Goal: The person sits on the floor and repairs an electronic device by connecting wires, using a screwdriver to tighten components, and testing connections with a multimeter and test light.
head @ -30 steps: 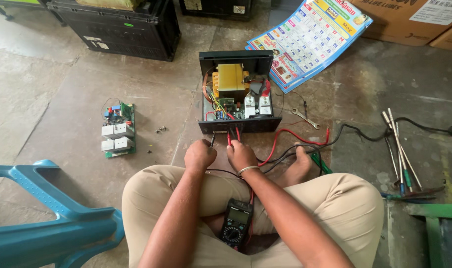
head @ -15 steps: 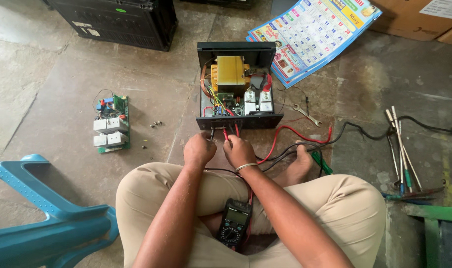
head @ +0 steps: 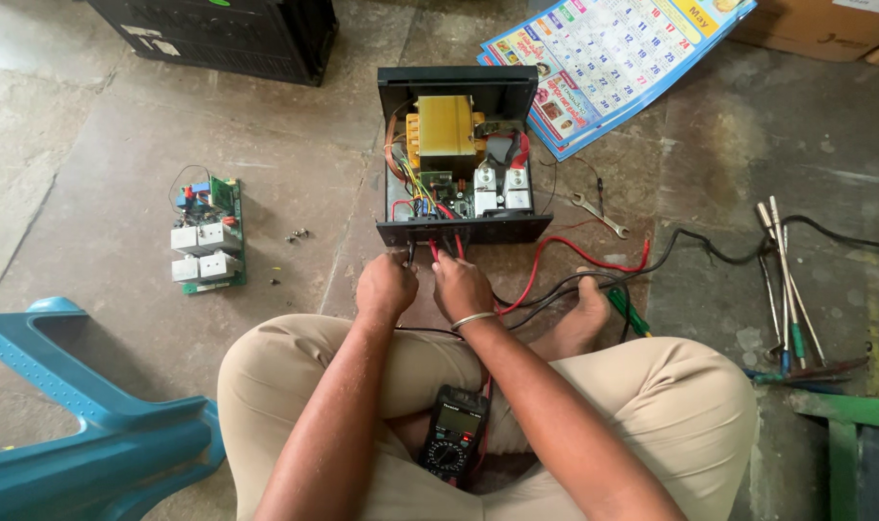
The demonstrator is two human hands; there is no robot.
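Observation:
An open black power unit (head: pixel 459 159) with a yellow transformer and wiring sits on the concrete floor in front of me. My left hand (head: pixel 384 287) and my right hand (head: pixel 461 287) are side by side at its near edge, each pinching a thin meter probe against the unit's front wires. A metal bangle circles my right wrist. A black multimeter (head: pixel 453 434) rests in my lap between my crossed legs. Its red and black leads (head: pixel 555 280) loop to the right past my foot.
A green circuit board with white relays (head: pixel 208 236) lies to the left, with small screws (head: pixel 296 234) beside it. A spanner (head: pixel 599 214), a calendar (head: pixel 613 58), screwdrivers (head: pixel 787 289), a blue plastic stool (head: pixel 82 415) and a black crate (head: pixel 227 34) surround me.
The view has tipped downward a little, so the unit and board sit lower in frame. My hands stay at the unit's near edge with the probes.

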